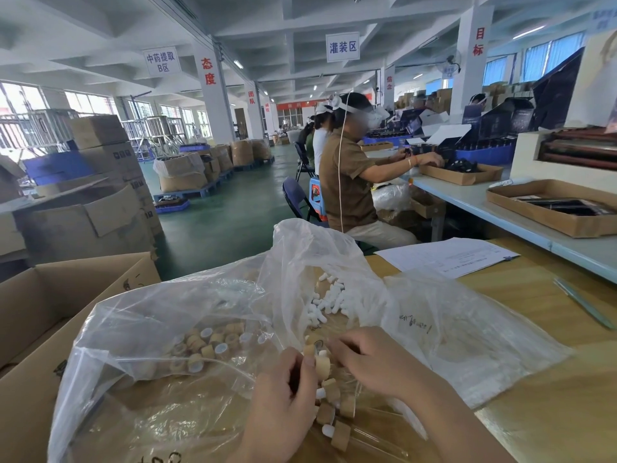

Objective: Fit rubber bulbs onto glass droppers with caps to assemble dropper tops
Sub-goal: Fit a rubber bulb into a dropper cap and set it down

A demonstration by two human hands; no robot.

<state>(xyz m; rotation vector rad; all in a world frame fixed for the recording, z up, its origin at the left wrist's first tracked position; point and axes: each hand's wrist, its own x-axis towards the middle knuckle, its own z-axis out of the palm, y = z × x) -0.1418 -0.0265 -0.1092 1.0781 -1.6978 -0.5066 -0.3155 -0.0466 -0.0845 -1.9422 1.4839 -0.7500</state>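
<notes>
Small white rubber bulbs (329, 297) lie in a loose heap inside a clear plastic bag (334, 248). To their left, tan cylindrical caps (207, 349), several showing white liners, lie piled at mixed angles. Nearest the viewer, assembled dropper tops (334, 396), each a tan cap with a white bulb and a clear glass tube (367, 432), lie clustered together.

Paper sheet (447, 257) on wooden table (534, 332), cardboard box (50, 295) left, seated workers (350, 172) beyond.

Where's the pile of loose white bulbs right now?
Head view, centre: the white bulbs lie in the open clear plastic bag on the wooden table, just beyond the right hand, up-right of the bagged tan caps.
</notes>
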